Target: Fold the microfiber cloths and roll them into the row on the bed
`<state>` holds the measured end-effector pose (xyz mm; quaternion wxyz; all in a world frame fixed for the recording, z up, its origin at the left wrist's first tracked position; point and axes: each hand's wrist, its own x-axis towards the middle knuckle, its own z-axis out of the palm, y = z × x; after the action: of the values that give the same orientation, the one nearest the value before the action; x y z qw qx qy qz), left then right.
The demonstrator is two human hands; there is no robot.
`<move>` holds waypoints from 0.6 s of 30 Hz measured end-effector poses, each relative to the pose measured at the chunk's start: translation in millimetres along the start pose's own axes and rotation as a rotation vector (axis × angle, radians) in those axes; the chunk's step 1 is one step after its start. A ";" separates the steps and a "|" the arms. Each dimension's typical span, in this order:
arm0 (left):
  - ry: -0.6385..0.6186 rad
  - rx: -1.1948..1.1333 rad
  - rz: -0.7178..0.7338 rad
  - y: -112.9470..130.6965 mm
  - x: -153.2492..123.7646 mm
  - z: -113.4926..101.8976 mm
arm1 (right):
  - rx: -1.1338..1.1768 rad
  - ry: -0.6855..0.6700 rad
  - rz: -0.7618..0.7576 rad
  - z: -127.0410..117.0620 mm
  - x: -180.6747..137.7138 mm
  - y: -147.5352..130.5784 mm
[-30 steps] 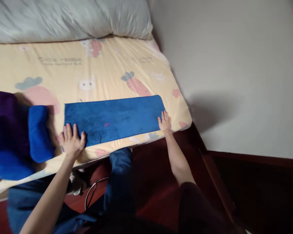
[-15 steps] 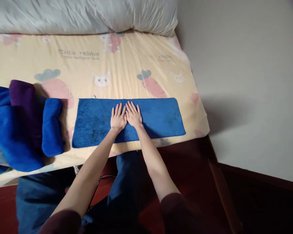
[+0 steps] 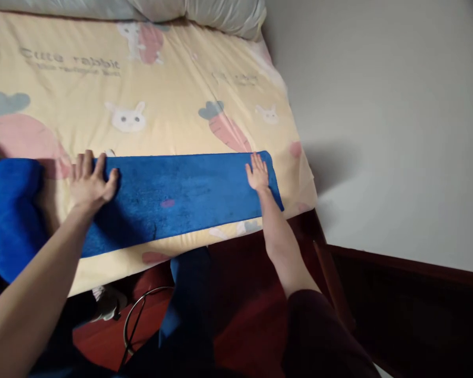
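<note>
A long blue towel point(image 3: 181, 194) lies folded flat near the front edge of the bed. My left hand point(image 3: 90, 181) rests open, fingers spread, on the towel's far left corner. My right hand point(image 3: 257, 172) lies flat and open on its far right corner. Both palms press down on the cloth. A rolled blue towel point(image 3: 13, 215) sits just left of my left hand.
The bed has a yellow sheet point(image 3: 161, 105) printed with rabbits and carrots. A pale pillow point(image 3: 216, 13) lies at its head. A grey wall point(image 3: 378, 121) runs along the right side. A dark wooden bed frame point(image 3: 339, 294) and red floor lie below.
Both hands have slid apart from the middle of the towel to its far corners. The camera has shifted left and closer.
</note>
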<state>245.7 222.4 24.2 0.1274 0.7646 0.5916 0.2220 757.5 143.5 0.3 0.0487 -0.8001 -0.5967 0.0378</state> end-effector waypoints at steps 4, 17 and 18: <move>-0.004 -0.030 -0.002 -1.8 6.5 -16.0 | -0.146 0.070 0.053 -10.6 20.1 60.2; -0.002 0.072 0.054 21.7 -74.4 -22.0 | -0.085 0.074 0.067 -11.3 -98.6 -8.7; -0.022 0.078 0.069 25.3 -106.8 -27.3 | -0.061 0.048 0.098 -11.5 -125.6 -7.6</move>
<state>232.2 111.1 39.4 0.0963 0.7914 0.5715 0.1945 715.9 24.8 13.0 0.0366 -0.8302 -0.5563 0.0026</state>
